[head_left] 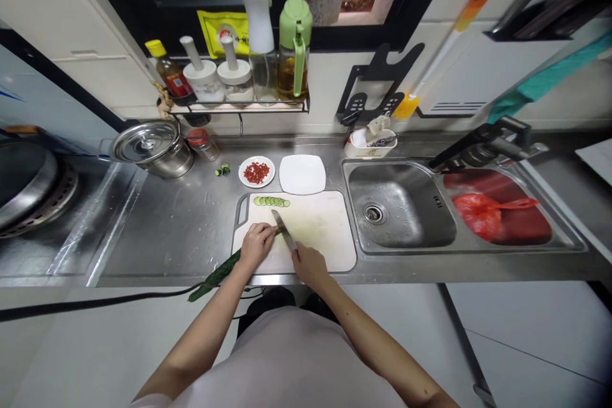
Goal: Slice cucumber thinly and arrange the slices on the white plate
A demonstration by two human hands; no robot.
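Observation:
A long dark green cucumber (pixel 217 276) lies slantwise over the front left edge of the white cutting board (pixel 329 229). My left hand (pixel 258 245) is closed around its upper end, hiding part of it. My right hand (pixel 310 264) grips the handle of a kitchen knife (pixel 285 234). The blade is at the cucumber's cut end, just right of my left fingers. Whether the edge is in the flesh I cannot tell. A row of overlapping cucumber slices (pixel 271 201) rests near the board's far left edge.
Behind the board stand a plate of chopped red pieces (pixel 257 172) and a white plate (pixel 302 174). Small cucumber ends (pixel 222 169) lie left of them. To the right is a sink (pixel 401 204); a lidded pot (pixel 157 150) stands left. A black cable (pixel 105 303) crosses at lower left.

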